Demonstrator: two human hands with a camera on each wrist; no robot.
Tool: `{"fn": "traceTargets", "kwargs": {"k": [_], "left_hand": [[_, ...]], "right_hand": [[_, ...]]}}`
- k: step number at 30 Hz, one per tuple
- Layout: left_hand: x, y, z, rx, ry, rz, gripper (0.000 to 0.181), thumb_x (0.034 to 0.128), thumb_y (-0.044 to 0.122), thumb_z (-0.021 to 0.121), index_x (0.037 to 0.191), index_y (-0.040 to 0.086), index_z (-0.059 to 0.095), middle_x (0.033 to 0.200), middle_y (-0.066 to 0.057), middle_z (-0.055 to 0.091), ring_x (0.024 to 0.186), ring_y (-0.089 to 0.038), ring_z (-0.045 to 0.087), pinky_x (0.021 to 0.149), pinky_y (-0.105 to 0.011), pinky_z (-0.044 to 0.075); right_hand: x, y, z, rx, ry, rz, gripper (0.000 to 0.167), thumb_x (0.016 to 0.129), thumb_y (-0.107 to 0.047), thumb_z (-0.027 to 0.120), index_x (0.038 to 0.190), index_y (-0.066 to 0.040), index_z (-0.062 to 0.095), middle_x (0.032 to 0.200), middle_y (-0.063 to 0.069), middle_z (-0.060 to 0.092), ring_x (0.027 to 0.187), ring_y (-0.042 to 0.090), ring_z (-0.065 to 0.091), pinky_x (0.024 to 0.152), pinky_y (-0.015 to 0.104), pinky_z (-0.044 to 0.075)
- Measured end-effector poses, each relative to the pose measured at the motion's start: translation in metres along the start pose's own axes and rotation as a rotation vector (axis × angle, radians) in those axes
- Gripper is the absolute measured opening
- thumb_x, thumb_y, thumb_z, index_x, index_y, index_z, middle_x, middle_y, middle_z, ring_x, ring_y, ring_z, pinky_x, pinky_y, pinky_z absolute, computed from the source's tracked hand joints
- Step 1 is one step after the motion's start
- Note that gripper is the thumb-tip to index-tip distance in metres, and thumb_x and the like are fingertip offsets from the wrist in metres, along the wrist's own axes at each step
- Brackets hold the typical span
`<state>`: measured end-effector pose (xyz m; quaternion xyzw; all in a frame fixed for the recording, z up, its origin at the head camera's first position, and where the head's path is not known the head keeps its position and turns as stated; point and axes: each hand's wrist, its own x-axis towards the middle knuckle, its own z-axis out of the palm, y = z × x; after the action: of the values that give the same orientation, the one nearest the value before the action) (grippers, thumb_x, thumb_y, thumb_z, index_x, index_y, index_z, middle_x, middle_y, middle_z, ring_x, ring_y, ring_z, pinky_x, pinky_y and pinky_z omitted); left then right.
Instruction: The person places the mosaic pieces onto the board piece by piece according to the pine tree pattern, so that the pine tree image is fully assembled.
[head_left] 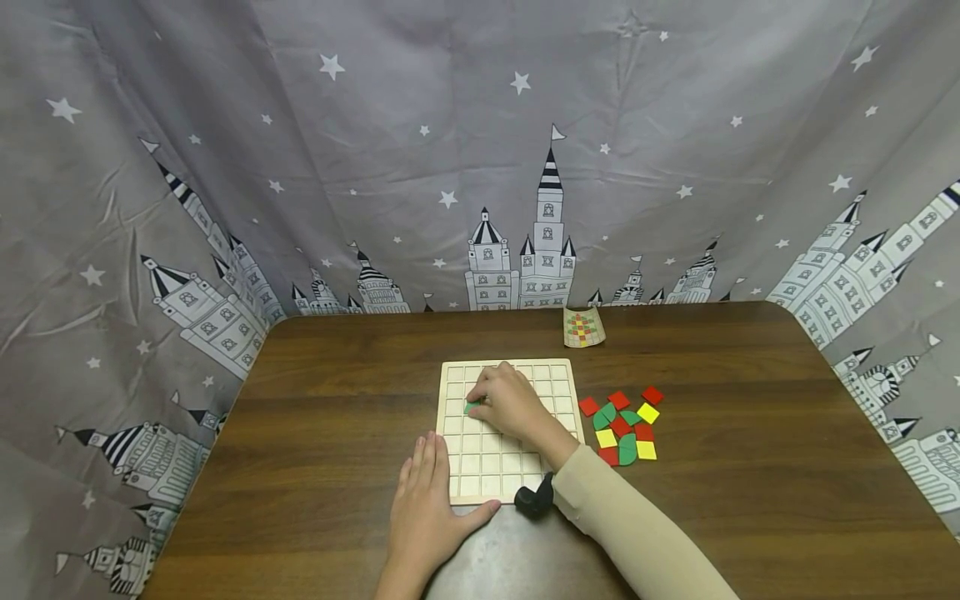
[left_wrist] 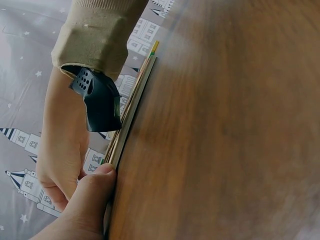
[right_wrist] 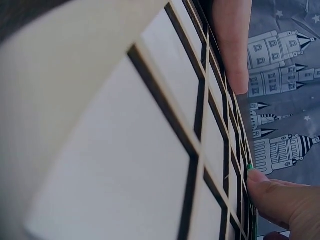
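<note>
A pale wooden grid board point(head_left: 471, 485) lies on the table. My left hand point(head_left: 426, 504) rests at its near left corner, fingers straight along the left edge and thumb at the near edge. In the left wrist view, the left thumb point(left_wrist: 92, 195) touches the board's side. Over the upper left squares, my right hand point(head_left: 513, 404) pinches a small green piece point(head_left: 471, 407), mostly hidden by the fingers. The right wrist view shows a sliver of the green piece point(right_wrist: 250, 167) by the thumb, at the grid's far side.
Right of the board lie loose flat pieces: red squares point(head_left: 652, 395), yellow squares point(head_left: 648, 413) and green rounded pieces point(head_left: 627, 451). A slightly curled card point(head_left: 583, 327) with a coloured grid pattern lies behind. A grey castle-print curtain point(head_left: 450, 125) hangs beyond the wooden table point(head_left: 337, 400).
</note>
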<state>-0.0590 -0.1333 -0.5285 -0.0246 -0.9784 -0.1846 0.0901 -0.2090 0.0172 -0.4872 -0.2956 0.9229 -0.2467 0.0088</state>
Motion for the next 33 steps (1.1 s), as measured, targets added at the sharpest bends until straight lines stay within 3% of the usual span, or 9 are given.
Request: {"fn": "traceTargets", "kwargs": {"k": [13, 24, 33], "left_hand": [[0.000, -0.001, 0.001, -0.003, -0.003, -0.002, 0.125, 0.0703, 0.083, 0.063, 0.154, -0.003, 0.028, 0.162, -0.019, 0.028, 0.152, -0.033, 0.024, 0.121, -0.052, 0.026], [-0.001, 0.000, 0.000, -0.003, -0.004, -0.003, 0.125, 0.0703, 0.082, 0.064, 0.154, -0.003, 0.028, 0.162, -0.019, 0.028, 0.152, -0.033, 0.024, 0.121, -0.052, 0.026], [-0.001, 0.000, 0.000, -0.004, -0.005, -0.007, 0.125, 0.0697, 0.081, 0.065, 0.154, -0.003, 0.028, 0.162, -0.019, 0.028, 0.152, -0.033, 0.025, 0.121, -0.051, 0.026]], "right_hand": [[-0.001, -0.003, 0.001, -0.055, -0.005, 0.000, 0.017, 0.085, -0.030, 0.078, 0.098, -0.020, 0.081, 0.085, -0.010, 0.065, 0.078, 0.007, 0.045, 0.069, 0.020, 0.037], [-0.008, -0.008, -0.008, -0.105, -0.014, -0.043, 0.014, 0.089, -0.024, 0.075, 0.101, -0.019, 0.080, 0.102, -0.006, 0.068, 0.089, 0.012, 0.053, 0.076, 0.026, 0.044], [-0.022, 0.008, -0.026, -0.005, 0.010, -0.008, 0.020, 0.092, -0.023, 0.069, 0.109, -0.017, 0.077, 0.106, -0.003, 0.069, 0.096, 0.018, 0.055, 0.079, 0.033, 0.046]]}}
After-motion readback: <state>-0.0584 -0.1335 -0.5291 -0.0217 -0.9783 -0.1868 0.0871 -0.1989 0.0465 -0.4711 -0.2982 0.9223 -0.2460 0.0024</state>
